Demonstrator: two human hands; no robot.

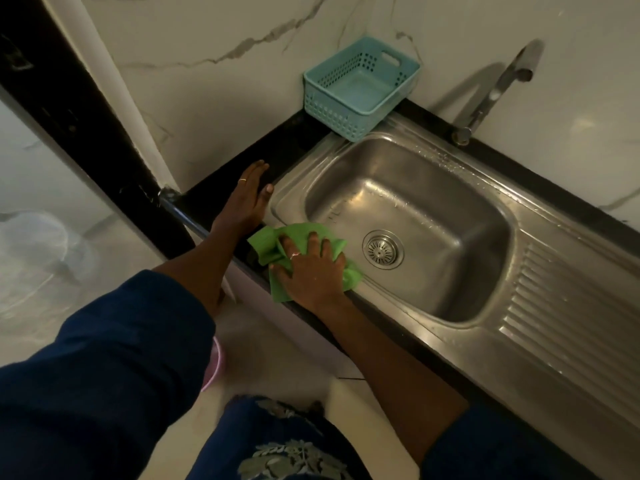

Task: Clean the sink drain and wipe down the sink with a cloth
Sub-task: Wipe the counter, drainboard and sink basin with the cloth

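Brushed stainless steel sink (398,174), satin sheen, water beads glinting on its far rim. Drain strainer (382,250): brighter, polished metal. Ribbed drainboard (571,306) on the right, the same dull steel. Green cloth (266,242) looks soft and matt. Turquoise basket (360,84) is perforated matt plastic. Faucet (498,88), shiny metal. Table (291,140): black polished stone. Wall (207,81): glossy veined marble.

Cloth (265,245) partly hidden under right hand (311,271); sink drainboard (571,306) cut off at right edge; tap (498,88) blurred.
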